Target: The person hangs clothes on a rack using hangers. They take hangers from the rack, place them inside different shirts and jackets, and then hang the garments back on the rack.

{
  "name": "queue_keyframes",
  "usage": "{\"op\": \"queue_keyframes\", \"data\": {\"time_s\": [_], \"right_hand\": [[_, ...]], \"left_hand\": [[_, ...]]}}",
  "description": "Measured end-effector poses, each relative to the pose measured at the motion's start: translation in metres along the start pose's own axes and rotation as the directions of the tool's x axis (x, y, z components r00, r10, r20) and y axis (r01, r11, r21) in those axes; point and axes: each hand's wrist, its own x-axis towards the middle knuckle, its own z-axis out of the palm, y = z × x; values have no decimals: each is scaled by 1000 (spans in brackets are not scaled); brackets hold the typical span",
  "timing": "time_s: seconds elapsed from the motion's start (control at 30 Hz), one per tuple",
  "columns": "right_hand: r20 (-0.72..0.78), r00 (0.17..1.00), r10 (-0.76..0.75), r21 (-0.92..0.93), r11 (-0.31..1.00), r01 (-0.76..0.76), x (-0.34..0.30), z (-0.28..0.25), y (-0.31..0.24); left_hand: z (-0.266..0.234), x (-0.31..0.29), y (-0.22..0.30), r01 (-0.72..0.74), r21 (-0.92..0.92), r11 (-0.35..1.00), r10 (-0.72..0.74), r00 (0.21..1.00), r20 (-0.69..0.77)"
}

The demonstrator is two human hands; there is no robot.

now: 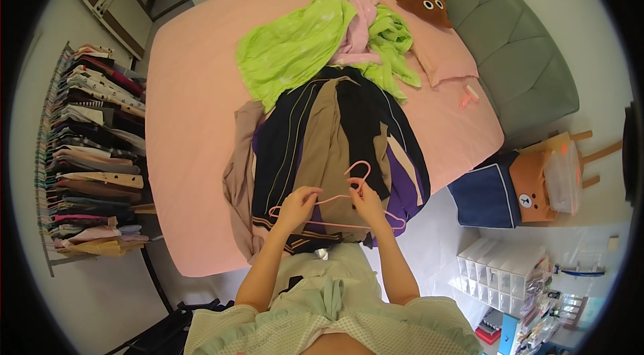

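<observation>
A pink clothes hanger (333,199) is held in front of me by both hands, above the near part of a pile of clothes. My left hand (300,206) is closed on its left shoulder. Near the base of the hook, my right hand (364,198) pinches it, with the hook pointing away from me. Beneath lie a brown garment (327,123), a dark navy one (278,133) with pale stripes, black fabric (362,117) and purple fabric (401,184). A taupe garment (239,174) spreads along the pile's left side.
The pile rests on a bed with a pink sheet (194,120). Beyond it lies a bright green blanket (292,46) and a pillow (446,56). Full clothes rack (100,154) stands left; a navy storage box (484,195) and white drawers (493,274) stand right.
</observation>
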Motion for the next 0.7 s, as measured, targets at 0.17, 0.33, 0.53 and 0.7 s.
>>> {"op": "queue_keyframes", "data": {"time_s": [0.17,0.33,0.53,0.7], "right_hand": [[181,981,73,41,996,-81,61,6,35],[170,977,128,-207,974,-92,125,21,68],[141,950,278,-356,910,-213,198,25,86],[106,933,344,-409,870,-274,223,16,100]], "left_hand": [[10,65,-43,84,-17,996,-85,995,-60],[30,115,-102,110,101,989,-96,986,-134],[66,172,-130,381,342,859,-251,895,-369],[81,214,-138,627,350,696,-504,774,-383]]}}
